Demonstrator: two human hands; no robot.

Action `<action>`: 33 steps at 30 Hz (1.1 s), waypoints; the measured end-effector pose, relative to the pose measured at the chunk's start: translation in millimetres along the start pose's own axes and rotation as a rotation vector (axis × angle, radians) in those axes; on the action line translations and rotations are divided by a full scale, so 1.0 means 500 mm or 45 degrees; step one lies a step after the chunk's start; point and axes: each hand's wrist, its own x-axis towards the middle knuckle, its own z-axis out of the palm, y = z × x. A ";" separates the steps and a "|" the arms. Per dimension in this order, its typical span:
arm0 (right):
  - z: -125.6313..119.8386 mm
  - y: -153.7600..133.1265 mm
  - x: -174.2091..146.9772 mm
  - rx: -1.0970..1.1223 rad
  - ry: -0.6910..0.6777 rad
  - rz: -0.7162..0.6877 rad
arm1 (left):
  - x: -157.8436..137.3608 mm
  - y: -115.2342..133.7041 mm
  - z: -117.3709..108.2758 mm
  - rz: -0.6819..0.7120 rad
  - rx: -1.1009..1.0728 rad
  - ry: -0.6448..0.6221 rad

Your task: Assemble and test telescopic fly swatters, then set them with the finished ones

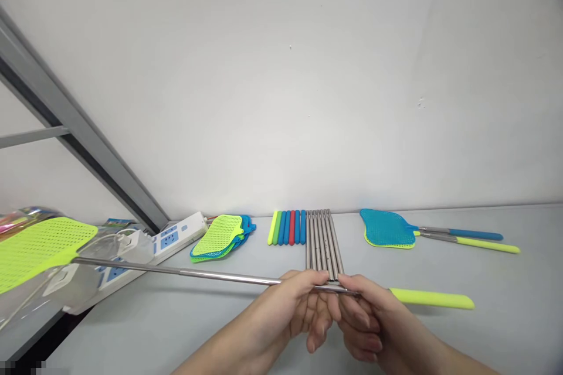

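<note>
Both hands grip a fly swatter with an extended metal rod [220, 276], held level above the table. Its yellow mesh head [48, 246] is far out to the left, and its yellow handle [433, 298] sticks out to the right. My left hand [303, 307] pinches the rod near the middle. My right hand [365, 316] pinches it just left of the yellow handle, close beside the left hand. Just behind the hands lies a row of metal rods [323, 240]. Beside them are several coloured handles [287, 228] in yellow, green, blue and red.
Loose mesh swatter heads [222, 237] are stacked left of the handles. Two complete swatters with a blue head [387, 228] on top lie at the right. A power strip [176, 237] with plugs, plastic packaging [26, 220] and a grey metal frame [88, 123] occupy the left side.
</note>
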 end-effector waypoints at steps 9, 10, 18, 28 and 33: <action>0.015 -0.020 -0.013 -0.114 -0.059 0.034 | -0.024 0.017 -0.007 -0.297 -0.399 -0.094; 0.012 -0.020 -0.011 -0.120 -0.074 0.048 | -0.023 0.017 -0.009 -0.316 -0.430 -0.123; 0.004 -0.020 -0.008 -0.058 -0.058 0.074 | -0.015 0.015 -0.012 -0.374 -0.489 -0.147; -0.005 -0.022 -0.008 0.105 -0.012 0.178 | -0.014 0.017 -0.021 -0.396 -0.461 -0.100; -0.017 -0.017 0.005 0.150 0.007 0.099 | -0.001 0.017 -0.036 -0.401 -0.492 -0.139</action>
